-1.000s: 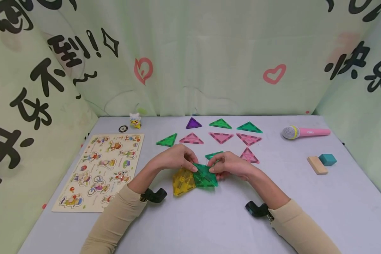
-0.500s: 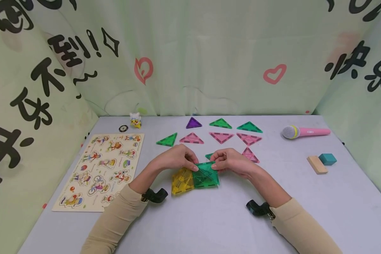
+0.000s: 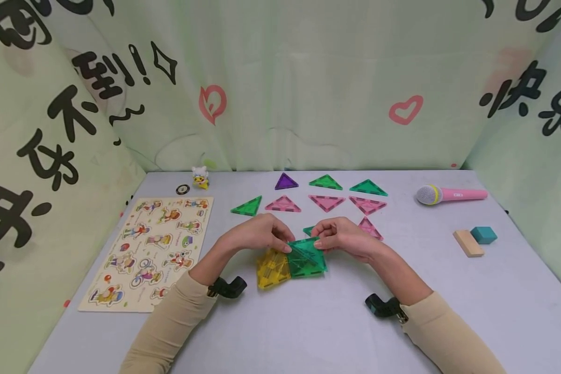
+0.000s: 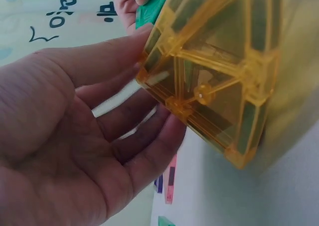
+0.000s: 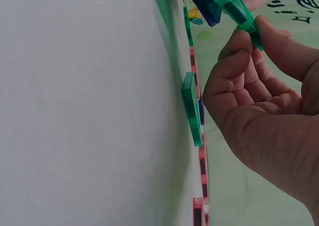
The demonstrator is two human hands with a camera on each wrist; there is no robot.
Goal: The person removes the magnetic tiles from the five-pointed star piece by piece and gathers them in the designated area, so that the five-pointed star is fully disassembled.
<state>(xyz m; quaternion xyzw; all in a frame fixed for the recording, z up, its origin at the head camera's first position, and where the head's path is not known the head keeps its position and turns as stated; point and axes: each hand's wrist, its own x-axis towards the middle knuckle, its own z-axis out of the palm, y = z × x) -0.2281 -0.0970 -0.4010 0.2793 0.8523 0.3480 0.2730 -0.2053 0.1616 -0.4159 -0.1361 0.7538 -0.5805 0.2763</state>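
Raised over the middle of the table, a yellow translucent magnetic tile piece (image 3: 273,269) and a green magnetic tile (image 3: 307,261) stand edge to edge. My left hand (image 3: 265,232) pinches their top where the two colours meet; the left wrist view shows its thumb against the ribbed yellow tiles (image 4: 209,76). At the green tile's upper right corner, my right hand (image 3: 345,237) pinches between thumb and forefinger. Beside that green tile (image 5: 239,9), the right wrist view shows a dark blue piece (image 5: 205,6). A loose green triangle (image 3: 308,230) is partly hidden behind the right hand.
Loose triangular tiles lie beyond the hands: purple (image 3: 286,181), several green and several pink (image 3: 326,202). A picture board (image 3: 145,254) is at left, with a small figurine (image 3: 200,177) and a black ring (image 3: 183,189) behind. A pink microphone (image 3: 453,195) and two blocks (image 3: 468,243) lie right.
My right hand has risen slightly with the green tile's corner, and the tile now faces the head view more squarely. Both hands keep their grip; the tiles have shifted slightly right.
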